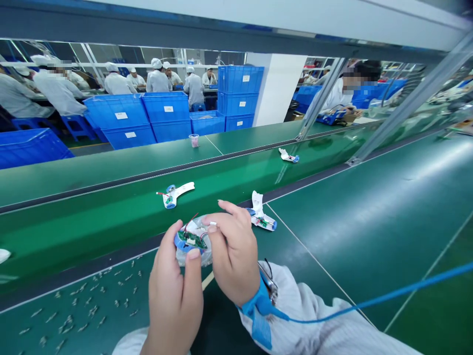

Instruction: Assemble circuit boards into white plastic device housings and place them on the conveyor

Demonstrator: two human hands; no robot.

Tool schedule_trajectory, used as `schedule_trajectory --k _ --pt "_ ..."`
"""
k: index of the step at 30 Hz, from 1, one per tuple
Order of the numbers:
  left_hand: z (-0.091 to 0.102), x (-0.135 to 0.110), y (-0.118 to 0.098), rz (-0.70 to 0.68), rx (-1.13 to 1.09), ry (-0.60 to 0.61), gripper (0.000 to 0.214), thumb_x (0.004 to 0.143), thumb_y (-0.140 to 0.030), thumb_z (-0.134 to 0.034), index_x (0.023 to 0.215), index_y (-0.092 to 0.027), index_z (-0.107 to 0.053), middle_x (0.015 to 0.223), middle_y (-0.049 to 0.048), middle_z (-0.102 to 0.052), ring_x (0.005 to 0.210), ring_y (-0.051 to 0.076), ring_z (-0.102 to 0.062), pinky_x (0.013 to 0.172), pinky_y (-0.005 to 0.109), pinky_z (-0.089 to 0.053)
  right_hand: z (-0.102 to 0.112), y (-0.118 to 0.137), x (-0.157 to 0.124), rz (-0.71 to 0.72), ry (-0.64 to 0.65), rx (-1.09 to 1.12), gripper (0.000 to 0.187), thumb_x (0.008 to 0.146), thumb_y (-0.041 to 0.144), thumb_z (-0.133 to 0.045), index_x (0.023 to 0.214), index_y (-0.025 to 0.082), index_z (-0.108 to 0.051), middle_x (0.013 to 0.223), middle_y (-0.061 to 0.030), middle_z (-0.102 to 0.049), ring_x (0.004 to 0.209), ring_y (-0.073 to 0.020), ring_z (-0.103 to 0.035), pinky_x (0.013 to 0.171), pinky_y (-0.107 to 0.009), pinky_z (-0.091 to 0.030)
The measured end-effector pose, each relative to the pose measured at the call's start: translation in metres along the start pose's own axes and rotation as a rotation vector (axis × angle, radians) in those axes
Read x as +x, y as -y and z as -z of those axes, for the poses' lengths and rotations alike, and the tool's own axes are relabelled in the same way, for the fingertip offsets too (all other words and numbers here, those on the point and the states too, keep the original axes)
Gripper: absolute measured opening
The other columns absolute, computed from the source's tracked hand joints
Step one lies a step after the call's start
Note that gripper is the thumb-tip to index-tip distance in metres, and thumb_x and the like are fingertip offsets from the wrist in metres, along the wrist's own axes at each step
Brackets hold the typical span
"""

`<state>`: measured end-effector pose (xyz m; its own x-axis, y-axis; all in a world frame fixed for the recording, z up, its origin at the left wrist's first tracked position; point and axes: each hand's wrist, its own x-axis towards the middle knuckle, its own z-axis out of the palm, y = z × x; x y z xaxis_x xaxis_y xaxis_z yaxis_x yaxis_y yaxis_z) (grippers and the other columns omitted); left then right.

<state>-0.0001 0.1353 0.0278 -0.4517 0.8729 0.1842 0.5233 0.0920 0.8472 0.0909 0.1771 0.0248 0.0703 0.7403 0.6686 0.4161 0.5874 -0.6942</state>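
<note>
My left hand [173, 291] grips a small white device half-shell [192, 242] with a green circuit board, a blue ring and red wires inside. My right hand [232, 251] is closed over the shell's right side, its fingertips pinching a small white connector at the top. A blue antistatic strap [258, 305] wraps my right wrist, its cord running off to the right. Just right of my hands, a similar white shell with a board [260, 214] lies at the conveyor's near edge.
On the green conveyor belt [111, 212] lie another white shell [175, 193] and a third one [288, 157] farther right. Several small screws [77, 308] are scattered on the bench at left. A small cup [194, 140] stands beyond. Blue crates [148, 118] and workers in white sit behind.
</note>
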Motion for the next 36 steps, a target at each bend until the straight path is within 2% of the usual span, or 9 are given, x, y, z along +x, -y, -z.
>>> schedule_trajectory --k 3,7,9,12,15,19,24,30,36 --pt "0.001 0.000 0.000 -0.056 0.014 -0.035 0.053 0.088 -0.047 -0.040 0.132 -0.018 -0.046 0.120 0.0114 -0.060 0.113 0.030 -0.055 0.094 0.043 -0.045 0.005 0.003 0.004 -0.016 0.050 0.102 0.020 0.086 0.012 -0.045 0.078 0.018 -0.062 0.073 0.0013 -0.066 0.085 -0.0159 -0.052 0.083 -0.035 -0.036" --pt "0.006 -0.003 -0.004 -0.040 0.025 -0.072 0.059 0.089 -0.048 -0.036 0.140 -0.018 -0.038 0.130 0.0109 -0.054 0.120 0.032 -0.050 0.099 0.047 -0.041 0.019 0.005 0.020 0.006 0.356 0.211 0.022 0.085 0.015 -0.048 0.067 0.017 -0.061 0.062 0.0011 -0.059 0.072 -0.0132 -0.048 0.074 -0.032 -0.034" --pt "0.008 -0.006 -0.007 -0.038 0.015 -0.072 0.059 0.090 -0.049 -0.036 0.141 -0.019 -0.037 0.132 0.0094 -0.053 0.120 0.031 -0.050 0.098 0.045 -0.042 0.025 0.005 0.030 0.066 0.494 0.221 0.025 0.084 0.015 -0.049 0.060 0.016 -0.057 0.055 0.0020 -0.054 0.067 -0.0121 -0.045 0.074 -0.031 -0.033" --pt "0.012 -0.009 -0.009 -0.078 -0.027 -0.068 0.057 0.090 -0.050 -0.036 0.138 -0.019 -0.042 0.130 0.0072 -0.057 0.119 0.028 -0.052 0.099 0.040 -0.043 0.030 0.006 0.044 0.223 0.636 0.208 0.026 0.080 0.012 -0.048 0.055 0.016 -0.052 0.051 0.0034 -0.049 0.059 -0.0100 -0.040 0.073 -0.030 -0.032" --pt "0.017 -0.012 -0.007 -0.105 -0.071 -0.013 0.054 0.090 -0.050 -0.038 0.133 -0.019 -0.048 0.128 0.0061 -0.059 0.118 0.027 -0.054 0.099 0.037 -0.043 0.032 0.008 0.054 0.323 0.760 0.202 0.025 0.077 0.010 -0.044 0.053 0.016 -0.051 0.049 0.0038 -0.049 0.054 -0.0089 -0.038 0.072 -0.030 -0.033" --pt "0.024 -0.013 0.002 -0.131 -0.131 0.100 0.047 0.090 -0.047 -0.044 0.131 -0.025 -0.051 0.133 0.0016 -0.056 0.123 0.026 -0.050 0.100 0.035 -0.043 0.036 0.013 0.062 0.358 0.891 0.194 0.026 0.075 0.010 -0.042 0.051 0.017 -0.048 0.049 0.0034 -0.050 0.054 -0.0095 -0.042 0.074 -0.030 -0.035" --pt "0.025 -0.014 0.008 -0.151 -0.223 0.116 0.038 0.091 -0.043 -0.046 0.127 -0.037 -0.053 0.136 -0.0059 -0.052 0.125 0.023 -0.048 0.100 0.031 -0.044 0.041 0.015 0.067 0.351 0.955 0.209 0.026 0.074 0.008 -0.041 0.050 0.018 -0.042 0.048 0.0036 -0.051 0.052 -0.0090 -0.041 0.073 -0.028 -0.037" --pt "0.025 -0.013 0.006 -0.142 -0.224 0.147 0.039 0.090 -0.046 -0.047 0.127 -0.037 -0.053 0.138 -0.0055 -0.050 0.128 0.025 -0.045 0.100 0.033 -0.044 0.041 0.015 0.068 0.384 0.964 0.210 0.030 0.072 0.007 -0.040 0.046 0.018 -0.029 0.046 0.0031 -0.047 0.051 -0.0091 -0.038 0.072 -0.029 -0.036" --pt "0.028 -0.012 0.004 -0.201 -0.132 0.150 0.037 0.091 -0.044 -0.045 0.128 -0.039 -0.052 0.137 -0.0076 -0.051 0.126 0.021 -0.048 0.098 0.029 -0.046 0.042 0.018 0.069 0.412 0.960 0.172 0.031 0.070 0.006 -0.039 0.047 0.018 -0.023 0.044 0.0028 -0.043 0.051 -0.0097 -0.032 0.070 -0.029 -0.035"
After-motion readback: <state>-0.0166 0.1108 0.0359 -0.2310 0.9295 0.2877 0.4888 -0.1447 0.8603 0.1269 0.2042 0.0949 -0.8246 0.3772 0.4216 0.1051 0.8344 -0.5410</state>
